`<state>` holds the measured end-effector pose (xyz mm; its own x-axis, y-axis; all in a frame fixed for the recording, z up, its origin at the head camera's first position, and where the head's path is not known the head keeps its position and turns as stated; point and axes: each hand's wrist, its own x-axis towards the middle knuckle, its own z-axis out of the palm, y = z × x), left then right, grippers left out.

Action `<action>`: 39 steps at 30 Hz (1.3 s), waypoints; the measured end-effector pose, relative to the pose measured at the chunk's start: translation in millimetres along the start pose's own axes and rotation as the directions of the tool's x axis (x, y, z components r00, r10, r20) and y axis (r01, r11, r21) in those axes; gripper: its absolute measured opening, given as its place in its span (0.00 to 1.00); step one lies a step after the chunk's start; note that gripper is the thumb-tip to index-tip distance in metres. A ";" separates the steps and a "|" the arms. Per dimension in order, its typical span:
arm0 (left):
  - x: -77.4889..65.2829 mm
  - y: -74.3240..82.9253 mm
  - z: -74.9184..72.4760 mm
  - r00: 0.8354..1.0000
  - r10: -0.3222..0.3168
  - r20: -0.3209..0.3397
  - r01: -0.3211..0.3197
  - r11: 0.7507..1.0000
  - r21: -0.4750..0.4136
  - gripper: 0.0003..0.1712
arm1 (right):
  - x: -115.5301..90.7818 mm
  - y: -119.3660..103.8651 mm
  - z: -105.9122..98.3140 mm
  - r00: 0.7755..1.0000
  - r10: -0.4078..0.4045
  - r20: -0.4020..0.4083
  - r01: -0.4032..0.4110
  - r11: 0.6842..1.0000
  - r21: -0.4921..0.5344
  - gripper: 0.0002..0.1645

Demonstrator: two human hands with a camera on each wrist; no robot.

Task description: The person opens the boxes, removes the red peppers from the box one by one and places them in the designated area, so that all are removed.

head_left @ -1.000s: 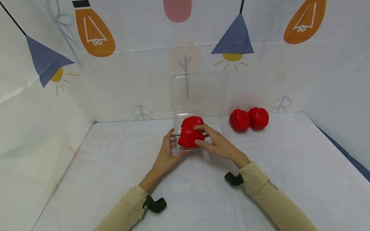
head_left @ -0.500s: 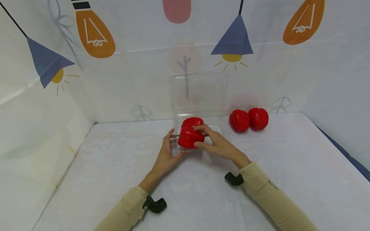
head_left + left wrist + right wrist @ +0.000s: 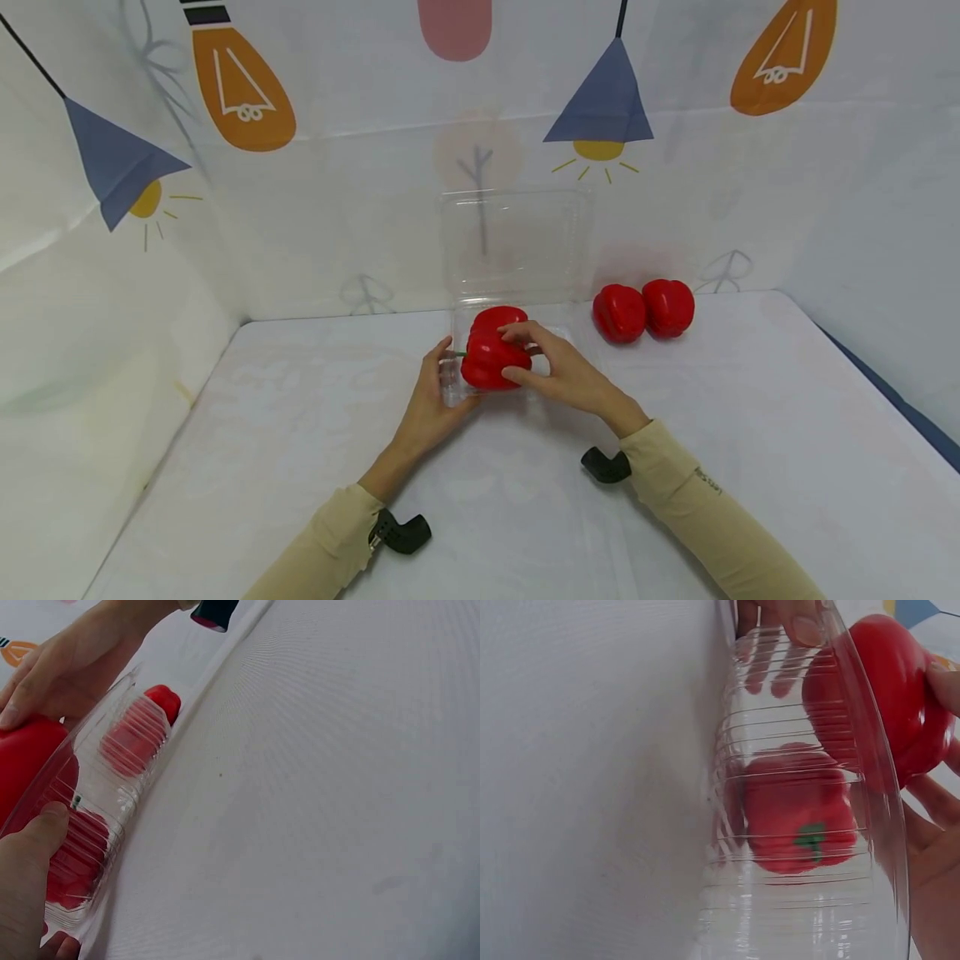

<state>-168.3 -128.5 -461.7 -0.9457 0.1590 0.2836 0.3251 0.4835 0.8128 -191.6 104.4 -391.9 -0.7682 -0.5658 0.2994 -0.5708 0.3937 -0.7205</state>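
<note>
A clear plastic clamshell box (image 3: 795, 904) stands on the table, its lid (image 3: 517, 237) raised against the back wall. My left hand (image 3: 433, 398) holds the box at its front left corner, thumb along the front wall. Between the thumb and fingers of my right hand (image 3: 561, 371) is a red bell pepper (image 3: 491, 362), tilted at the box's front, partly above the rim (image 3: 889, 765). Through the clear wall, another red bell pepper (image 3: 799, 814) with a green stem shows lower down inside. In the head view, a red pepper (image 3: 498, 317) appears just behind the held one.
Two more red bell peppers, a left one (image 3: 619, 314) and a right one (image 3: 668, 307), sit side by side to the right of the box, near the back wall. White cloth (image 3: 315, 400) covers the table. Printed hangings enclose the back and sides.
The held bell pepper has sunk slightly toward the front of the box and tilted a little. Both hands stay almost where they were.
</note>
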 end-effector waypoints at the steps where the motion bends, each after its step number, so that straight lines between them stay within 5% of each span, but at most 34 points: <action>1: -0.1 0.2 0.0 1.000 0.002 -0.002 -0.002 1.000 0.001 0.56 | -0.2 -0.7 -0.4 1.000 -0.002 -0.002 0.002 1.000 -0.002 0.33; 14: -0.4 1.7 -0.4 1.000 -0.001 0.002 0.001 1.000 -0.012 0.55 | -3.8 0.0 -7.0 0.997 -0.072 -0.028 0.073 0.997 0.034 0.35; 26: -2.0 0.2 -1.6 1.000 -0.014 0.001 0.014 1.000 -0.014 0.56 | -4.9 -1.3 -11.5 1.000 -0.018 -0.011 0.018 1.000 0.016 0.44; 39: -0.8 3.6 0.3 1.000 0.017 0.007 -0.017 1.000 -0.002 0.54 | -9.1 -3.3 -21.3 0.997 0.036 0.062 -0.038 0.999 0.029 0.42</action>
<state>-166.4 -126.6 -459.1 -0.9401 0.1727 0.2938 0.3408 0.4794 0.8087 -188.9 123.7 -379.0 -0.7687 -0.5954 0.2337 -0.5326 0.3935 -0.7493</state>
